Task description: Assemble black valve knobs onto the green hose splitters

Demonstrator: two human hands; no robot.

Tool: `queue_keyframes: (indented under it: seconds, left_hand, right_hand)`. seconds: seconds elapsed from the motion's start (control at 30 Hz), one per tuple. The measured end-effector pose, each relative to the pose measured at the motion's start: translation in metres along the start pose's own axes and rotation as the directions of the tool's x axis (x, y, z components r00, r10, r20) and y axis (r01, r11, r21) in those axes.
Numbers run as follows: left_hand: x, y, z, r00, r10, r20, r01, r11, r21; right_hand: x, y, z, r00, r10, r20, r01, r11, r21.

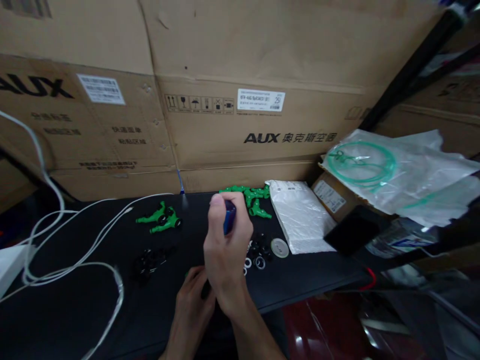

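Observation:
My right hand [227,245] is closed in a fist around an upright dark blue handle [229,217], which looks like a screwdriver's; its lower end is hidden. Just below and to the left, my left hand [195,300] curls its fingers low over the table. A sliver of green at its fingertips suggests a green plastic fitting, mostly covered by the hand. Beyond my right hand lie several green branched fittings [259,210]. Two more green fittings with black parts [165,220] sit to the left. Black rings and white washers [259,262] are scattered right of my hands.
Small black parts [150,262] lie left of centre on the black table [93,240]. White cables [101,235] loop across the left side. A round tin lid [279,247], a white padded envelope [300,215] and a dark phone-like slab [354,230] are at right. Large cardboard boxes [210,145] stand behind.

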State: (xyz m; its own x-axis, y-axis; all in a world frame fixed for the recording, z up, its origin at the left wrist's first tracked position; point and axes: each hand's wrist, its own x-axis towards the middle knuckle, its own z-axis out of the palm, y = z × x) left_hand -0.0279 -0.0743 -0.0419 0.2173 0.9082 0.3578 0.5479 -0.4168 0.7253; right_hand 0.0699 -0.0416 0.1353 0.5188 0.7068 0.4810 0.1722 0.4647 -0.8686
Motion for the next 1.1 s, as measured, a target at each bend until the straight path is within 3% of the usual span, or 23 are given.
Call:
queue_keyframes:
  seconds: [0.1, 0.23, 0.37, 0.53, 0.63, 0.7, 0.77, 0.87, 0.93, 1.1]
  left_hand:
    - [0.002, -0.004, -0.001, 0.999, 0.046, -0.015, -0.046, 0.999, -0.001]
    - [0.008, -0.007, 0.001, 0.975, 0.186, -0.122, -0.186, 0.982, 0.018]
    - [0.011, -0.003, 0.002, 0.958, 0.252, -0.14, -0.248, 0.968, 0.049]
    - [0.01, 0.008, -0.001, 0.979, 0.203, -0.008, -0.202, 0.978, 0.042]
    - [0.007, 0.011, -0.004, 0.985, 0.172, 0.022, -0.173, 0.984, 0.037]
    - [0.005, 0.013, -0.008, 0.983, 0.178, 0.033, -0.18, 0.982, 0.061]
    - [0.002, 0.013, -0.014, 0.979, 0.193, 0.061, -0.199, 0.974, 0.112]
    - [-0.002, 0.014, -0.026, 0.974, 0.194, 0.116, -0.215, 0.954, 0.207]
    - [-0.004, 0.014, -0.034, 0.973, 0.174, 0.151, -0.21, 0.941, 0.265]
    - [-0.006, 0.014, -0.047, 0.966, 0.102, 0.236, -0.177, 0.93, 0.323]
  right_hand:
    - [0.001, -0.008, -0.014, 0.982, 0.047, 0.184, -0.029, 0.995, -0.099]
    - [0.009, -0.018, -0.033, 0.95, -0.047, 0.307, 0.161, 0.919, -0.359]
    - [0.02, -0.026, -0.055, 0.909, -0.066, 0.411, 0.228, 0.904, -0.361]
    - [0.026, -0.038, -0.108, 0.96, -0.099, 0.262, 0.152, 0.97, -0.189]
    - [0.02, -0.034, -0.149, 0.968, -0.222, 0.113, 0.24, 0.954, -0.18]
    - [0.012, -0.021, -0.178, 0.967, -0.254, 0.019, 0.251, 0.936, -0.246]
    - [0.002, 0.002, -0.209, 0.959, -0.283, 0.006, 0.265, 0.889, -0.372]
    - [-0.011, 0.05, -0.252, 0.942, -0.282, 0.181, 0.334, 0.75, -0.57]
    - [-0.017, 0.083, -0.276, 0.879, -0.316, 0.358, 0.477, 0.607, -0.636]
    - [-0.027, 0.14, -0.308, 0.829, -0.275, 0.487, 0.552, 0.544, -0.632]
